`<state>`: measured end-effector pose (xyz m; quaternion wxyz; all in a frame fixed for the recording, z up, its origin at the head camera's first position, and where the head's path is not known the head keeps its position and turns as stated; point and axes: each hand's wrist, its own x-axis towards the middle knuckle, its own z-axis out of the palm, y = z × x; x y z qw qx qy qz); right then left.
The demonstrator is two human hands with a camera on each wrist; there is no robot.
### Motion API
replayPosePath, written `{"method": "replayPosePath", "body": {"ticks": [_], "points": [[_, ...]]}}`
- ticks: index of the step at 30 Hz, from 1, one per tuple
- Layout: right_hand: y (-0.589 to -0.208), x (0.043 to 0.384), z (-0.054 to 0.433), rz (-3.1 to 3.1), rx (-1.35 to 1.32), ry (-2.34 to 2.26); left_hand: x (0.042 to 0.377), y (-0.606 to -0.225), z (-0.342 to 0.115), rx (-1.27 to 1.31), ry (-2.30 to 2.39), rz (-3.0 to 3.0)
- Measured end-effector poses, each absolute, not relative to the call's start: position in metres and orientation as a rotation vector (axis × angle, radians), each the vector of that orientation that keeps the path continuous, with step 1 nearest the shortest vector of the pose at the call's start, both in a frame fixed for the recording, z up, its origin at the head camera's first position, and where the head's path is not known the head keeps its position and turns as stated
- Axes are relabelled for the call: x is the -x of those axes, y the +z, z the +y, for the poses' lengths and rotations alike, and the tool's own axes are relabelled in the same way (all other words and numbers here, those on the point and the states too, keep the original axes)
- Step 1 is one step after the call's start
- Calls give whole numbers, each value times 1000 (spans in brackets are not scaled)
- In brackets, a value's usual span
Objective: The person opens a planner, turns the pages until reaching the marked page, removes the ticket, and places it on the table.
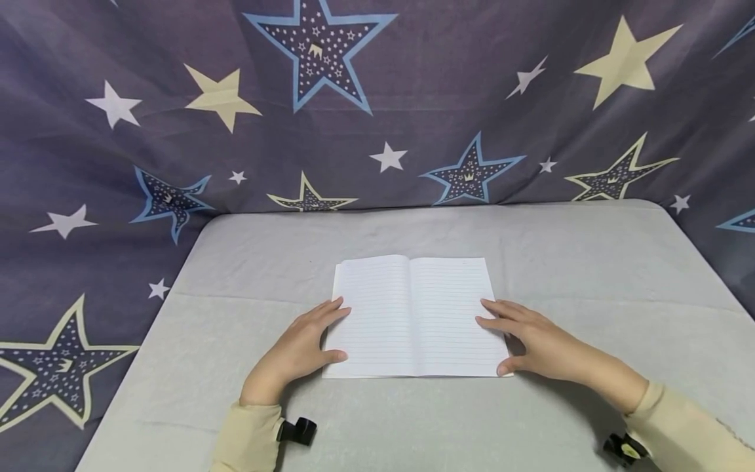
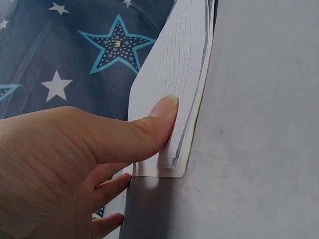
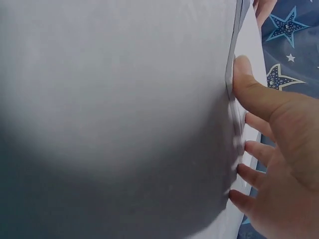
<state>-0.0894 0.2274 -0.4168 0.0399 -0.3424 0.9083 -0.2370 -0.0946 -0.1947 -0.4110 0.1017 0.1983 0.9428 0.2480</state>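
An open notebook [image 1: 377,328] with blank lined pages lies flat on the grey-covered table, its fold running down the middle. My left hand [image 1: 301,344] rests at its left edge, fingertips on the page side and thumb near the lower corner. In the left wrist view that thumb [image 2: 159,117] lies on the lined page, above the layered sheets. At the opposite edge, my right hand [image 1: 537,344] touches the right page with spread fingers, its thumb by the bottom corner. The right wrist view shows the fingers [image 3: 256,152] loosely extended along the notebook's side.
A pale grey cloth covers the table [image 1: 413,426], which has rounded far corners. Behind and to the sides hangs a dark curtain [image 1: 425,85] printed with stars. A black strapped device [image 1: 299,431] sits at the left wrist, another [image 1: 625,449] at the right.
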Motion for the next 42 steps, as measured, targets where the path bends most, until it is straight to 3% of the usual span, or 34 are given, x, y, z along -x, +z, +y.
{"method": "replayPosePath", "body": {"ticks": [14,24,42], "points": [[-413,80,213,2933,877,-615,94,-411,-194,-568,736,2780],[-399,83,191,2919,683,-868,93,-409,-193,-568,743,2775],[-390,74,92,2765,1056,-849,93,-407,-202,-549,727,2787]]}}
